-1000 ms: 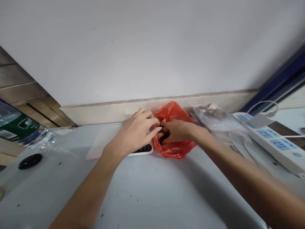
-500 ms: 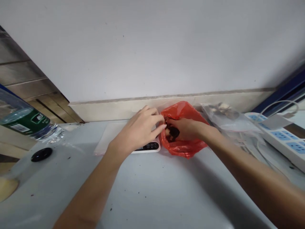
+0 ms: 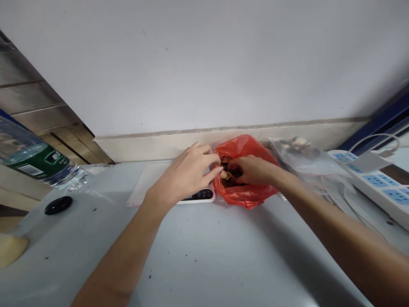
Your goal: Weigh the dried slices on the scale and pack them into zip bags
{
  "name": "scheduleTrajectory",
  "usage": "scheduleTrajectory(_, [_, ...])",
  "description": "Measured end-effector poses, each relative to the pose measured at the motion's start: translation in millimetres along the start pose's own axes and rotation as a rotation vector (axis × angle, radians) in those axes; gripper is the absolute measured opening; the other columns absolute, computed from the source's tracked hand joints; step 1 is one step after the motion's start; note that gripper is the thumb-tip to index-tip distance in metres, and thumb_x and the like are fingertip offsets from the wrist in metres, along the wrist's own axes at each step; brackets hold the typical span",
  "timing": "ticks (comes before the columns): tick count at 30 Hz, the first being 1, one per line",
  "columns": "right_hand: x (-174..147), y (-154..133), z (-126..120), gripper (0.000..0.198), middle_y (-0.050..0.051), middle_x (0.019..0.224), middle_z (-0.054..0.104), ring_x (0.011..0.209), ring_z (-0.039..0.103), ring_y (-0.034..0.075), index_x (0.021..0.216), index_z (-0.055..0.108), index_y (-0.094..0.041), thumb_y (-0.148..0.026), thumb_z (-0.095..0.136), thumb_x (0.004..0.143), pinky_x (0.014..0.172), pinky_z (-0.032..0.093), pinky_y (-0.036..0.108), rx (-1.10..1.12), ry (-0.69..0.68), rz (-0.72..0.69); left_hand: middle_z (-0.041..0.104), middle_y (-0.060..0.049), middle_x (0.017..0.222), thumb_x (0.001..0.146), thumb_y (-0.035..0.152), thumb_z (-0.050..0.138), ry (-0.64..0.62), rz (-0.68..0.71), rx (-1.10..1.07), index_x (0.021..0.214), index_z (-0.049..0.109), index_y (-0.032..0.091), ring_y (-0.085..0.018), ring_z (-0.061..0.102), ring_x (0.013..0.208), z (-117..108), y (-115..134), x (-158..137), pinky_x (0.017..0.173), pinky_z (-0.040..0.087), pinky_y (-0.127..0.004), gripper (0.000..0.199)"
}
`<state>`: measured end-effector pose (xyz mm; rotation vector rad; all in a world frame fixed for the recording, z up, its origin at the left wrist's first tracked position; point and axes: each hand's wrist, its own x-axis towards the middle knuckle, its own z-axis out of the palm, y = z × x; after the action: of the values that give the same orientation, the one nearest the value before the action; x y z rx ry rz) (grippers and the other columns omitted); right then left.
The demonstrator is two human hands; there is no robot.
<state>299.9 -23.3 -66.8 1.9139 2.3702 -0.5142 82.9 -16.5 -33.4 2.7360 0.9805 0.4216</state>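
A red plastic bag (image 3: 247, 196) stands on the table with its mouth spread, holding brown and tan pieces (image 3: 225, 175) that look like dried mushrooms. My left hand (image 3: 193, 168) reaches over a white digital scale (image 3: 207, 201) and pinches the bag's left rim between thumb and fingers. Most of the scale lies hidden under that hand. Inside the bag, my right hand (image 3: 251, 169) has its fingers curled together among the dark pieces. What sits between its fingertips is too shadowed to make out.
A clear bag of pale and dark pieces (image 3: 298, 149) lies right, near a white power strip (image 3: 380, 183) and cables. At left are a water bottle (image 3: 41, 164), a black oval object (image 3: 58, 205) and a flat clear bag (image 3: 145, 183). A wall rises behind.
My right hand has shifted slightly within the red bag, its fingers curling in, and a dark piece seen by its fingertips is now less visible. My left hand stays on the rim.
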Motion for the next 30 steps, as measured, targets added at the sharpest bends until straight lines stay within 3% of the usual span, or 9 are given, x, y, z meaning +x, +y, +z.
scheduleTrajectory(8, [-9.0, 12.4, -14.4, 0.023, 0.008, 0.109, 0.084, 0.1, 0.077, 0.03, 0.1, 0.081, -0.024, -0.019, 0.064, 0.086, 0.085, 0.058, 0.038, 0.161, 0.033, 0.006, 0.071, -0.006, 0.099, 0.105, 0.028, 0.053, -0.001, -0.021, -0.013, 0.089, 0.075, 0.021, -0.027, 0.065, 0.105, -6.8, -5.9, -3.2, 0.082, 0.054, -0.037, 0.028])
scheduleTrajectory(12, [-19.2, 16.5, -25.1, 0.023, 0.01, 0.103, 0.085, 0.093, 0.077, 0.029, 0.091, 0.082, -0.022, -0.021, 0.058, 0.09, 0.085, 0.058, 0.039, 0.329, 0.065, -0.056, 0.071, -0.006, 0.096, 0.105, 0.029, 0.053, 0.021, -0.017, -0.004, 0.09, 0.075, 0.021, -0.026, 0.065, 0.1, -9.5, -9.2, -6.0, 0.079, 0.054, -0.036, 0.029])
scheduleTrajectory(16, [-24.1, 16.3, -31.6, 0.027, 0.009, 0.089, 0.084, 0.081, 0.075, 0.027, 0.076, 0.08, -0.023, -0.014, 0.056, 0.085, 0.078, 0.057, 0.037, 0.34, 0.173, -0.099, 0.073, -0.006, 0.094, 0.105, 0.031, 0.051, 0.028, -0.015, -0.009, 0.094, 0.076, 0.021, -0.025, 0.066, 0.097, -11.1, -12.8, -7.1, 0.078, 0.052, -0.035, 0.029])
scheduleTrajectory(20, [-25.3, 10.5, -44.2, 0.022, 0.007, 0.092, 0.084, 0.082, 0.075, 0.024, 0.082, 0.079, -0.021, -0.017, 0.058, 0.084, 0.077, 0.059, 0.034, 0.434, 0.075, -0.076, 0.076, -0.006, 0.097, 0.101, 0.034, 0.052, -0.003, -0.05, -0.037, 0.097, 0.077, 0.02, -0.023, 0.068, 0.093, -22.0, -22.7, -10.8, 0.083, 0.051, -0.035, 0.029])
scheduleTrajectory(25, [-24.5, -16.6, -62.2, 0.015, 0.005, 0.089, 0.082, 0.08, 0.075, 0.023, 0.076, 0.077, -0.022, -0.033, 0.07, 0.084, 0.077, 0.062, 0.034, 0.631, 0.026, -0.209, 0.079, -0.006, 0.112, 0.098, 0.048, 0.051, -0.151, -0.252, -0.052, 0.106, 0.078, 0.022, -0.026, 0.071, 0.104, -47.9, -40.4, -27.1, 0.086, 0.052, -0.033, 0.038])
scheduleTrajectory(28, [-11.0, -42.8, -62.3, 0.013, 0.005, 0.09, 0.082, 0.082, 0.075, 0.021, 0.076, 0.077, -0.021, -0.025, 0.07, 0.086, 0.079, 0.062, 0.032, 0.708, 0.071, -0.301, 0.077, -0.007, 0.126, 0.097, 0.052, 0.049, -0.288, -0.432, -0.01, 0.118, 0.076, 0.025, -0.027, 0.071, 0.111, -60.8, -48.7, -37.8, 0.086, 0.052, -0.032, 0.043])
scheduleTrajectory(30, [5.5, -60.9, -55.5, 0.014, 0.005, 0.089, 0.082, 0.081, 0.075, 0.018, 0.078, 0.077, -0.02, -0.015, 0.067, 0.087, 0.077, 0.061, 0.029, 0.75, 0.089, -0.283, 0.077, -0.008, 0.128, 0.097, 0.053, 0.047, -0.373, -0.541, -0.001, 0.128, 0.072, 0.026, -0.026, 0.073, 0.109, -65.9, -54.0, -43.3, 0.083, 0.053, -0.03, 0.048])
